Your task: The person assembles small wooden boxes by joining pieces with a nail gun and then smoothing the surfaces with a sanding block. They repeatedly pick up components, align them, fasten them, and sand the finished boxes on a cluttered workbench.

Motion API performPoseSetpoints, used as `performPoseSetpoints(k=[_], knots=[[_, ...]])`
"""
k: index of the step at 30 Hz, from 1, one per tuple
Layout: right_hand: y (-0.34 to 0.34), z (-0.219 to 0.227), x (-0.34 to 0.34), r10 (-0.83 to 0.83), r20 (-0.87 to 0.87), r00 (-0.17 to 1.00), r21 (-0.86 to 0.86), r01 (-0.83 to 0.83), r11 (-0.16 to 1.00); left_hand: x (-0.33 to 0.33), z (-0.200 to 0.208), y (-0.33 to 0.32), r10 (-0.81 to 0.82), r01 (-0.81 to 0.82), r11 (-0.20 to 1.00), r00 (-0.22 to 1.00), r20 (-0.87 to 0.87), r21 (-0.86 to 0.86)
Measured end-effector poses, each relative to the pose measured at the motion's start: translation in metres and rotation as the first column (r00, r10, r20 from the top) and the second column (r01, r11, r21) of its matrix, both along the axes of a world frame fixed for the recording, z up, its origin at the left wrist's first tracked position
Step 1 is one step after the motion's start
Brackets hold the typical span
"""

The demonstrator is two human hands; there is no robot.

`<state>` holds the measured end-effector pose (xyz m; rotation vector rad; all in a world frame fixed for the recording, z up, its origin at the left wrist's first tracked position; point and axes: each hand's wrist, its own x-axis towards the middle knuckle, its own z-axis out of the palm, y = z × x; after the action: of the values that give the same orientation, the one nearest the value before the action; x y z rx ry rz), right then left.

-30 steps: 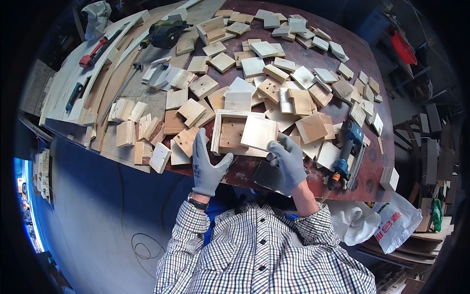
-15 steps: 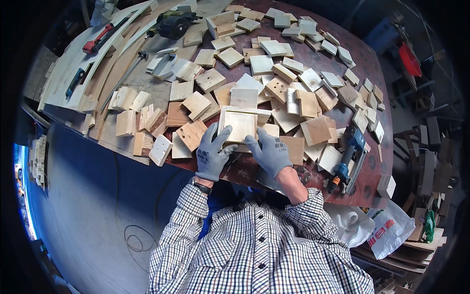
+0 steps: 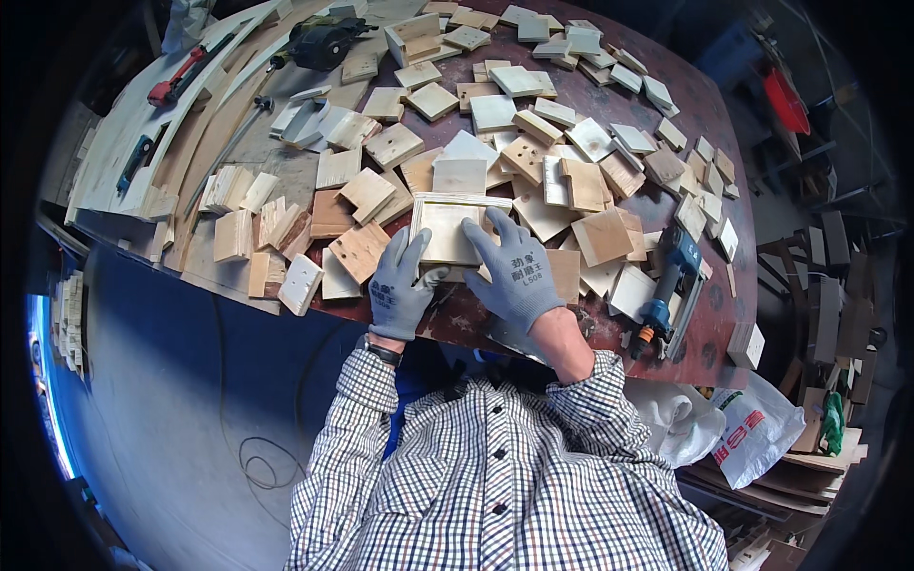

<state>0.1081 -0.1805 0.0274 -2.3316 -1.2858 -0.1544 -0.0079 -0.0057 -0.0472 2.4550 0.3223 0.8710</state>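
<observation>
In front of me, near the table's front edge, is a squarish pale wooden piece (image 3: pixel 442 231) with narrow raised strips along its far and left edges. My left hand (image 3: pixel 398 287), in a grey work glove, grips its lower left side, thumb near the front edge. From the right, my right hand (image 3: pixel 516 274), gloved the same way, holds it with its fingertips on the top face and its far right edge. Its thumb is partly hidden. A plain pale block (image 3: pixel 460 176) lies just beyond the piece.
Loose wooden blocks (image 3: pixel 495 112) cover much of the dark red table (image 3: pixel 716 324). A blue power tool (image 3: pixel 668 285) lies at the right. To the left are a long metal bar clamp (image 3: pixel 238 143), a red-handled tool (image 3: pixel 181 76) and a black-and-green power tool (image 3: pixel 324 43).
My right hand has shifted from the piece's near right corner up onto its right part, fingers reaching its far edge. My left hand still grips the left side. The whole view has shifted slightly.
</observation>
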Motion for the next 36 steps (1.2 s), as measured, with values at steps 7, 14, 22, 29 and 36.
performPoseSetpoints(k=[7, 14, 22, 29, 36], knots=[[0.003, -0.003, 0.002, -0.013, -0.119, 0.993, 0.006, 0.014, 1.0, -0.001, -0.003, 0.001, -0.001, 0.001, 0.999, 1.0, 0.001, 0.039], [0.005, -0.001, 0.001, -0.052, -0.031, 0.998, -0.006, 0.052, 0.999, -0.003, -0.002, 0.0, -0.004, 0.004, 1.0, 0.999, -0.038, 0.008], [0.0, 0.009, 0.035, 0.04, -0.24, 0.97, -0.065, -0.057, 0.996, -0.003, -0.004, 0.004, -0.031, 0.032, 0.999, 0.999, -0.025, 0.044], [-0.006, 0.012, 0.029, 0.031, -0.085, 0.996, -0.082, -0.038, 0.996, -0.002, -0.005, 0.004, -0.035, 0.034, 0.998, 0.999, 0.005, 0.059], [-0.021, 0.007, -0.025, -0.242, -0.221, 0.945, 0.056, 0.26, 0.964, 0.0, -0.009, 0.004, -0.004, 0.001, 0.989, 1.0, 0.021, 0.146]])
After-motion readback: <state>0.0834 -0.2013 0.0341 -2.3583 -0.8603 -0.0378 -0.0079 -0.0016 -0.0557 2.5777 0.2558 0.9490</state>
